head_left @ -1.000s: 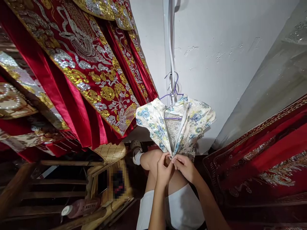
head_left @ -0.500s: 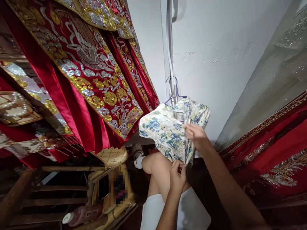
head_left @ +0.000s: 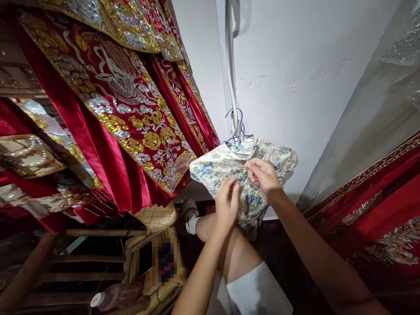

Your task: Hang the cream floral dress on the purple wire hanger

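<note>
A small cream garment with blue and yellow flowers point(head_left: 210, 166) hangs on a purple wire hanger point(head_left: 239, 127) hooked to a white strap on the wall. My left hand point(head_left: 226, 205) pinches the fabric at the front, fingers closed on it. Just to the right, my right hand point(head_left: 262, 176) grips the garment near its upper middle. Both hands are bunching the cloth, so its lower part is crumpled and partly hidden behind them. My bare knee and white shorts point(head_left: 256, 293) show below the hands.
Heavy red robes with gold and silver embroidery point(head_left: 131, 109) hang at the left, close to the garment. More red embroidered cloth point(head_left: 377, 227) lies at the right. A wooden chair with a quilted cushion point(head_left: 154, 216) and a pink bottle point(head_left: 114, 295) sit lower left.
My left hand has risen from the garment's lower hem to its middle. The right hand went up first and stays near the top. The garment is now bunched and shorter.
</note>
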A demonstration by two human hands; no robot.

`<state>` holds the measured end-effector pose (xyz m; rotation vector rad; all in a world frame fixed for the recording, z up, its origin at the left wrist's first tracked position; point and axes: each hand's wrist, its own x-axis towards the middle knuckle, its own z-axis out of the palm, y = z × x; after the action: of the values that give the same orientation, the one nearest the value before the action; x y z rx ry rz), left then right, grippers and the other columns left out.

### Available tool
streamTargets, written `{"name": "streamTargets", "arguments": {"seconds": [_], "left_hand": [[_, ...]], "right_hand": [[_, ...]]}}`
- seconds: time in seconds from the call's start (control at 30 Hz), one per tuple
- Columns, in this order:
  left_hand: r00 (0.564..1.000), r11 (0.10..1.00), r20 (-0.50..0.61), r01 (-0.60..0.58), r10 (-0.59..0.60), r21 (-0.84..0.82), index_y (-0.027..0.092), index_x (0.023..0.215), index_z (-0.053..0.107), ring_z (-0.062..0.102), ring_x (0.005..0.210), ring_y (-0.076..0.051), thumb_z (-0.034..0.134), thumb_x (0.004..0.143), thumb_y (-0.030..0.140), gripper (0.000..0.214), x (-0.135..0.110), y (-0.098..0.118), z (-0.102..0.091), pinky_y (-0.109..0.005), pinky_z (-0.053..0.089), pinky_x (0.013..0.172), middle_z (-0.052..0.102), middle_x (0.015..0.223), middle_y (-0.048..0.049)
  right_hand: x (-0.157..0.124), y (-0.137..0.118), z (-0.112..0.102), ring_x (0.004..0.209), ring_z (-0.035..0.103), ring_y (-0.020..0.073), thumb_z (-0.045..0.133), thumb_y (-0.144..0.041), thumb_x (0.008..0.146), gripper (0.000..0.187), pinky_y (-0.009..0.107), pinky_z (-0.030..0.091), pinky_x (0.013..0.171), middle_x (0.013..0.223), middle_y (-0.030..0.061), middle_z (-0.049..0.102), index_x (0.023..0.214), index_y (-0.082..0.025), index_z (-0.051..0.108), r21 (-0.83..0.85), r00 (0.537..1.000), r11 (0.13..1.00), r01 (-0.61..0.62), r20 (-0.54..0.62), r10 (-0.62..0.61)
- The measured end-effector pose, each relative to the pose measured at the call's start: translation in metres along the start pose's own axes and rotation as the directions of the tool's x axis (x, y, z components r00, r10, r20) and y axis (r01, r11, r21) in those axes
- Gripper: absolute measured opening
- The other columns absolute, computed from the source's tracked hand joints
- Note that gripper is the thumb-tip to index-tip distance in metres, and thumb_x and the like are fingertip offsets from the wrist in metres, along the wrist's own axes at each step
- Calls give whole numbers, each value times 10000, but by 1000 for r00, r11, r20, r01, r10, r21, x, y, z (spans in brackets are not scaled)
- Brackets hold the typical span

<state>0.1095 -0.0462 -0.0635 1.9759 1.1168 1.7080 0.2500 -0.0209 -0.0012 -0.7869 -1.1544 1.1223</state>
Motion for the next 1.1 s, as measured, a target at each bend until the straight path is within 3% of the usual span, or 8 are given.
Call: {"name": "streamTargets", "arguments": {"seconds": [0.13, 0.37, 0.47, 0.57, 0.67, 0.73, 1.0, 1.1], "left_hand": [[983, 979, 35, -184, 182, 87, 201, 1166, 698, 676, 991, -197, 493, 1049, 290, 252, 69, 25, -15, -322, 516, 886, 732, 1066, -88], [952, 912, -67, -266, 300, 313, 181, 904, 703, 661, 864, -192, 562, 1001, 270, 193, 89, 34, -37, -325, 478, 862, 730, 885, -52], [932, 985, -337, -91, 137, 148, 175, 852, 690, 642, 815, -170, 583, 982, 289, 203, 100, 17, -59, -281, 481, 801, 703, 838, -24], [793, 917, -518, 120, -319, -381, 159, 795, 642, 586, 698, -117, 588, 963, 223, 188, 105, -15, -83, -206, 466, 691, 627, 736, 15], [584, 583, -360, 248, -727, -774, 162, 759, 584, 537, 593, -87, 568, 959, 182, 202, 88, -48, -94, -174, 461, 625, 563, 665, 27], [533, 473, -263, 306, -804, -826, 166, 746, 572, 540, 566, -93, 556, 948, 170, 202, 62, -63, -88, -183, 474, 603, 551, 639, 16], [564, 445, -208, 322, -799, -835, 171, 698, 608, 611, 658, -139, 765, 779, 371, 267, -68, -79, -15, -246, 518, 680, 617, 671, -4], [617, 455, -172, 337, -768, -825, 176, 703, 586, 623, 713, -169, 814, 729, 497, 394, -88, -70, -5, -278, 517, 699, 646, 743, -21]], "right_hand": [[2, -14, 10, 415, 349, 81, 769, -585, 778, 420, 233, 246, 441, 426, -80, 447, 749, -190, 627, -43, 993, 995, 93, 72, -90], [12, 13, 7, 467, 316, 82, 756, -463, 780, 321, 247, 207, 477, 541, -64, 482, 713, -202, 581, -149, 992, 981, 123, 25, -120], [8, 42, -2, 482, 291, 94, 699, -413, 817, 307, 265, 177, 482, 522, -70, 405, 651, -216, 532, -226, 995, 970, 89, -33, -99], [-10, 65, -12, 506, 274, 99, 672, -366, 818, 306, 269, 170, 489, 531, -73, 355, 618, -223, 490, -197, 996, 980, 23, -80, -40], [-36, 80, -16, 501, 257, 97, 675, -354, 804, 315, 270, 163, 491, 524, -79, 330, 599, -225, 473, -137, 995, 989, -49, -98, 36], [-56, 90, -14, 496, 272, 98, 682, -371, 805, 323, 268, 181, 492, 515, -79, 340, 600, -225, 480, -82, 993, 993, -81, -97, 73], [-95, 122, -64, 454, 270, 90, 739, -499, 774, 395, 260, 244, 489, 448, -90, 326, 603, -223, 515, 115, 930, 988, -100, -342, 134], [-102, 113, -94, 426, 238, 78, 733, -547, 758, 456, 259, 216, 468, 427, -93, 307, 558, -219, 487, 30, 953, 968, -248, -171, 250]]}}
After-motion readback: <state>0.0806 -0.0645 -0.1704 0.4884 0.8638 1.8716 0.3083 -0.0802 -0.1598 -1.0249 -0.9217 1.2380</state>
